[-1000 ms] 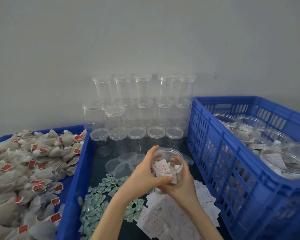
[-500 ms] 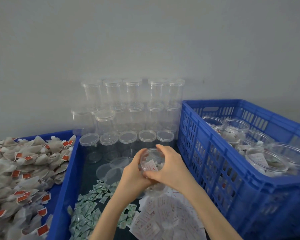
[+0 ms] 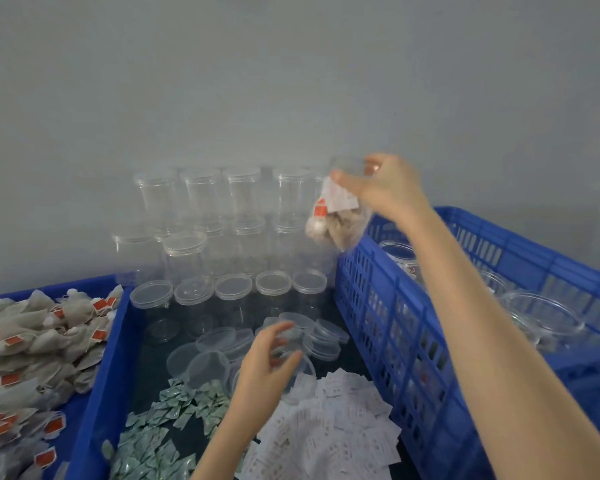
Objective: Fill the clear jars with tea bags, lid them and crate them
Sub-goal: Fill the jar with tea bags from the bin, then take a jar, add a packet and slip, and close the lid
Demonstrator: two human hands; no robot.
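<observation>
**Filled jar carried to the crate**

Blue slatted plastic crate (image 3: 413,341) holds lidded jars. Above its left rim, the right hand (image 3: 388,192) clenches a clear, lidded, tea-bag-filled plastic jar (image 3: 340,216), tilted, likely for crating. Left of the crate, the left hand (image 3: 264,368), loosely released, hovers over loose clear round lids (image 3: 215,355).

Filled clear jar (image 3: 340,216), tilted above crate (image 3: 395,327)
</observation>
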